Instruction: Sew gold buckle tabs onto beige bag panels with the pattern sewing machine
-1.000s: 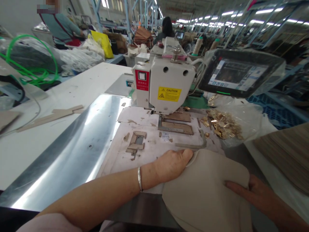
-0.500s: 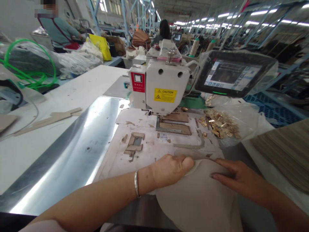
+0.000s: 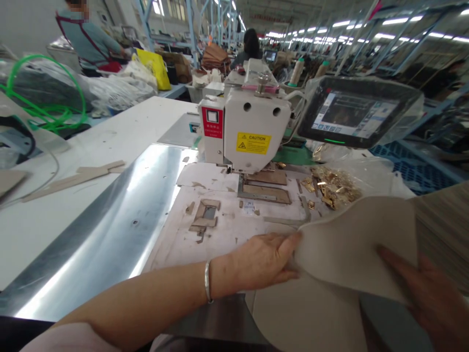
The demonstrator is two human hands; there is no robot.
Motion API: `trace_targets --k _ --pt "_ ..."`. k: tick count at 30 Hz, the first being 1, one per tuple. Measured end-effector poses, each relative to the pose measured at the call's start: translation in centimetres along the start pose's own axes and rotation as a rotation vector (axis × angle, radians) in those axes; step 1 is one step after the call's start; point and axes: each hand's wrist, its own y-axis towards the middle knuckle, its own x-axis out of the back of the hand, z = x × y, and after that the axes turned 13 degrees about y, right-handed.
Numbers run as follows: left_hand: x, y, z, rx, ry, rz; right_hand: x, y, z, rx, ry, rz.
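My left hand (image 3: 266, 261) pinches the left edge of a beige leather piece (image 3: 351, 244) in front of the sewing machine (image 3: 249, 127). At the lower right, my right hand (image 3: 430, 298) grips the same piece by its right side and lifts it off a second beige piece (image 3: 308, 318) lying beneath. A silver bangle sits on my left wrist. The raised piece tilts up toward the right.
A touch screen (image 3: 353, 115) hangs to the right of the machine. Gold metal fittings (image 3: 331, 186) lie in a plastic bag. A template board (image 3: 227, 220) with cut-outs covers the machine bed. Stacked pieces (image 3: 443, 230) lie at the right. Other people work at the back.
My right hand has moved right and lifted the top beige piece, which lay flat before. My left hand shifted from pressing on it to pinching its edge.
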Motion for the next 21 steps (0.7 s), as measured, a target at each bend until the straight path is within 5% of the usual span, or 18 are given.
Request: trace_targets --k 2,5,11,15,21 --pt "-0.1 -0.4 -0.4 -0.155 0.083 -0.046 -0.2 1.9 1.6 0.0 0.057 -0.043" --pt "-0.2 -0.8 -0.5 -0.203 0.15 -0.041 -2.1 4.8 2.8 -0.046 0.055 0.078" --pt "-0.4 -2.2 1.3 0.082 0.196 -0.111 -9.3 9.3 1.8 0.08 -0.072 0.314" --pt "-0.7 -3.4 2.6 0.279 0.239 -0.008 -13.6 10.6 1.2 0.127 -0.175 0.404" --pt "-0.9 -4.0 3.0 0.365 0.291 0.039 -16.4 11.3 0.7 0.303 -0.373 0.434"
